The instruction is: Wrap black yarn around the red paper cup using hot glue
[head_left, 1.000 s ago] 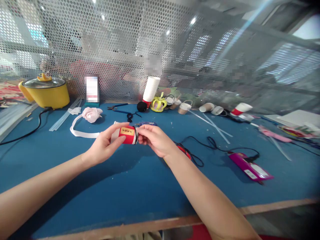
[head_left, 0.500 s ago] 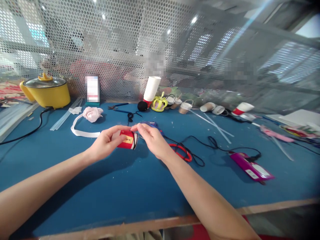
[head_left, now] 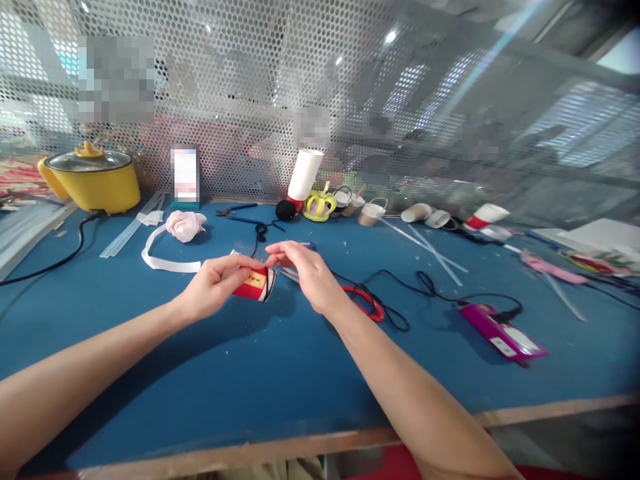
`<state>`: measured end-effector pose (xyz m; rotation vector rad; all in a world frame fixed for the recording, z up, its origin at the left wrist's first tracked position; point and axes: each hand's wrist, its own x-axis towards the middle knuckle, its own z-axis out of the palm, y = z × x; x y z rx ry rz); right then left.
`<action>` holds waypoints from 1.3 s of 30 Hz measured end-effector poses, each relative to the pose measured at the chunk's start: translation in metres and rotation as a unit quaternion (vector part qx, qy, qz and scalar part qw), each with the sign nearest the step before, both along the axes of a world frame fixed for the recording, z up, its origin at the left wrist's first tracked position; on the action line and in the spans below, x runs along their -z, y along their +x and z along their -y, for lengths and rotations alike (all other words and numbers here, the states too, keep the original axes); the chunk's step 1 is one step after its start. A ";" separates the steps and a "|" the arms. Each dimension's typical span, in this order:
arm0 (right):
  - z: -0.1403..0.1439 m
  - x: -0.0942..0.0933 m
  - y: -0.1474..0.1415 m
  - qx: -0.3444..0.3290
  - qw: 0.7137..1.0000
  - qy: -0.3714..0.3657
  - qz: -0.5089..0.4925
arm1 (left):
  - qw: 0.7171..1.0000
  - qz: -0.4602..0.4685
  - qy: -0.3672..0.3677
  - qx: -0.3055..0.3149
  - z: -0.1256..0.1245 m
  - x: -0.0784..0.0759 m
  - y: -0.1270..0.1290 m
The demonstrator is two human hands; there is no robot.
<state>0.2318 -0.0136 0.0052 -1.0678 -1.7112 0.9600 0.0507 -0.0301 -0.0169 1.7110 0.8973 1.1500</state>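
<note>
My left hand (head_left: pixel 213 283) is closed round a small red and white paper cup (head_left: pixel 256 283) with a yellow label, lying on its side above the table. A black cord (head_left: pixel 269 285) loops round the cup's rim end. Beside that end is my right hand (head_left: pixel 305 270), its fingers stretched towards the cup and slightly apart from the thumb. Whether its fingertips touch the cord is hard to see. Behind the cup, a loose black cord (head_left: pixel 261 231) lies on the blue table (head_left: pixel 240 373). A metal tool, partly hidden, shows under my right hand.
Left stands a yellow electric pot (head_left: pixel 103 190). A white ribbon rose (head_left: pixel 185 227), pliers (head_left: pixel 237 212), a black yarn ball (head_left: pixel 285 210) and a stack of white cups (head_left: pixel 306 172) lie farther back. A purple power strip (head_left: pixel 500 333) and a red cord coil (head_left: pixel 367 303) are right.
My right hand's fingers have lifted a little off the cup's rim and opened slightly. The cup has tilted slightly, and my left hand keeps its hold.
</note>
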 end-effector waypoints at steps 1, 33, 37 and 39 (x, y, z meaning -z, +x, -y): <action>0.001 0.000 -0.001 -0.028 1.000 -0.003 -0.006 | 1.000 0.003 -0.002 0.003 0.000 0.001 0.000; -0.052 -0.008 0.065 0.171 0.944 -0.091 0.269 | 0.981 -0.113 -0.127 -0.093 -0.011 0.007 -0.002; -0.018 -0.022 0.060 0.025 0.984 -0.135 0.115 | 0.981 -0.105 -0.139 -0.082 -0.014 0.011 -0.004; -0.004 -0.019 0.055 -0.006 0.986 -0.134 0.100 | 0.979 -0.105 -0.151 -0.085 -0.015 0.010 -0.004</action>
